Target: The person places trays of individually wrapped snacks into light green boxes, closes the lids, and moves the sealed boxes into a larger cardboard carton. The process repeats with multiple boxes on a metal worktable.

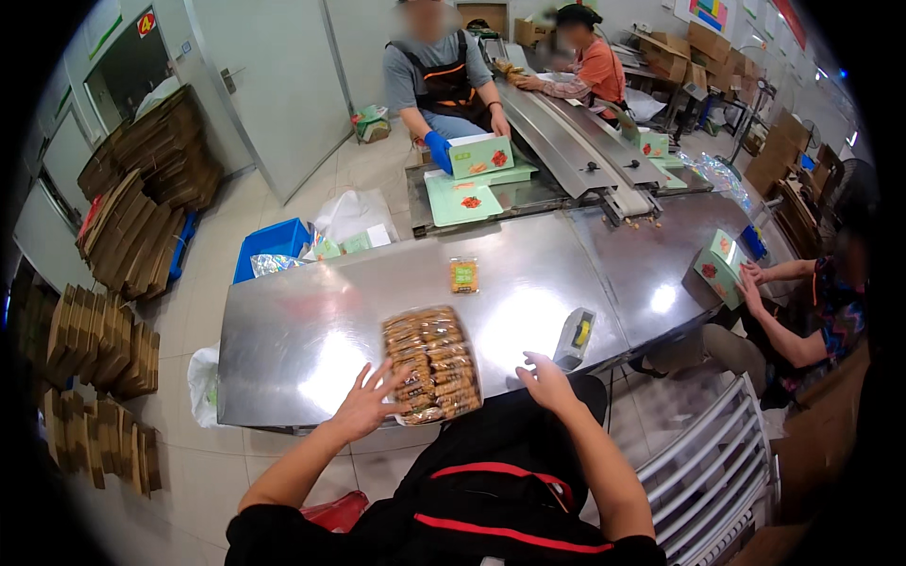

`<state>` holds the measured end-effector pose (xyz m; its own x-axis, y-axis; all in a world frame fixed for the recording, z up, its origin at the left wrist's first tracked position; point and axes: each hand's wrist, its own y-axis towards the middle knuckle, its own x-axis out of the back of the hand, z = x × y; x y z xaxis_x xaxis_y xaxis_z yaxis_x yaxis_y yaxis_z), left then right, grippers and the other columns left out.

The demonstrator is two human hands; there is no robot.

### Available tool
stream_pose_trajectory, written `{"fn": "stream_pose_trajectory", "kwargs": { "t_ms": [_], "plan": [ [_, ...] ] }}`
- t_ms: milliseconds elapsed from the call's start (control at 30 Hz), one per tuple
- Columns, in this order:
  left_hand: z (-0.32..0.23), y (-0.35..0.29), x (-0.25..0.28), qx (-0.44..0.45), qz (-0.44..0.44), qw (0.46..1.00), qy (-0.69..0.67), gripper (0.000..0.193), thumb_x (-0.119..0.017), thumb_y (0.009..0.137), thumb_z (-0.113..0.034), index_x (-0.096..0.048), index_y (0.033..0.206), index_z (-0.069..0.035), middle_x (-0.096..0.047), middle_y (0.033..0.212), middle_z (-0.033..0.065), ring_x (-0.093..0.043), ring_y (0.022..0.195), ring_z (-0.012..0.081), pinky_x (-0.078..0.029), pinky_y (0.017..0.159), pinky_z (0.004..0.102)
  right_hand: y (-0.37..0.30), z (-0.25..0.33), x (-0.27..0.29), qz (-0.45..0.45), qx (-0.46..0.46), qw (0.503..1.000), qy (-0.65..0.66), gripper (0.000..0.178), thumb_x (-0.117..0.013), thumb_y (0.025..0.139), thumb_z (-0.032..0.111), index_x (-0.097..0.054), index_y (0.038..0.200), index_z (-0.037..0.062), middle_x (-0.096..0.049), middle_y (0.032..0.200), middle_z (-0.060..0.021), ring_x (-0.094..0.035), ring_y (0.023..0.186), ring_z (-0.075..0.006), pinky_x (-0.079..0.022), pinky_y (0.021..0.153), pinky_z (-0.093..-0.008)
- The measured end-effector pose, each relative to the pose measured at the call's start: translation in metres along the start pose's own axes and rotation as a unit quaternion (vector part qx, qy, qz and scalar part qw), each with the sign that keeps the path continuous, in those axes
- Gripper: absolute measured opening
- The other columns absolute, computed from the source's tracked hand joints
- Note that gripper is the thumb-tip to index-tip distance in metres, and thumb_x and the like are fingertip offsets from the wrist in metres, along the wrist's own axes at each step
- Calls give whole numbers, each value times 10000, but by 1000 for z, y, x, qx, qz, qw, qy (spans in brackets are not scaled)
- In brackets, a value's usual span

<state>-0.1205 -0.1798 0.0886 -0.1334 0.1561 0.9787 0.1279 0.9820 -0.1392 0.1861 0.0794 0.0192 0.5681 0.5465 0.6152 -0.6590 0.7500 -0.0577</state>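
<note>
In front of me on the metal table point(274, 330) stands an open box packed with brown snack packets point(432, 363) in clear wrappers, laid in two rows. My left hand point(368, 401) is at the box's left side, fingers spread, its fingertips on or just over the packets. To the right of the box, my right hand point(547, 382) hovers by the table's near edge with its fingers apart and nothing in it. Close to it sits a tape dispenser point(575, 338) with a yellow roll. A single flat snack packet point(463, 275) with a green label lies beyond the box.
Across the table a person with a blue glove handles a green carton point(480, 156); a conveyor point(595, 151) runs beside. At the right another person holds a green box point(720, 269). A blue bin point(271, 247) and stacked flat cardboard point(132, 231) are left; a white rack point(708, 472) stands near right.
</note>
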Motion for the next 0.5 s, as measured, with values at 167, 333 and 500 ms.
{"fn": "stream_pose_trajectory", "kwargs": {
  "t_ms": [167, 333, 500],
  "plan": [
    [12, -2, -62, 161, -263, 854, -419, 544, -612, 879, -43, -611, 1411, -159, -277, 1652, 164, -280, 1516, 319, -256, 1212, 436, 89, -2, -41, 50, -143, 967, 203, 617, -614, 996, 412, -534, 1375, -68, -697, 1069, -193, -682, 877, -223, -535, 788, -351],
    [3, 45, -90, 260, -264, 559, -742, 551, -565, 1044, -231, -412, 1528, -17, -501, 1492, 114, -482, 1347, 211, -390, 1116, 343, 172, -13, -58, -23, -57, 997, -38, 520, -661, 951, 313, -562, 1393, 57, -596, 1333, -195, -649, 1050, -342, -528, 874, -391],
    [-5, 61, -78, 269, -271, 503, -775, 552, -555, 1057, -282, -416, 1514, -4, -550, 1432, 111, -524, 1287, 185, -423, 1076, 322, 231, 4, -73, -123, 238, 905, -329, 578, -588, 940, 340, -466, 1485, 193, -347, 1589, -182, -434, 1378, -375, -418, 1081, -504]
  ]
}}
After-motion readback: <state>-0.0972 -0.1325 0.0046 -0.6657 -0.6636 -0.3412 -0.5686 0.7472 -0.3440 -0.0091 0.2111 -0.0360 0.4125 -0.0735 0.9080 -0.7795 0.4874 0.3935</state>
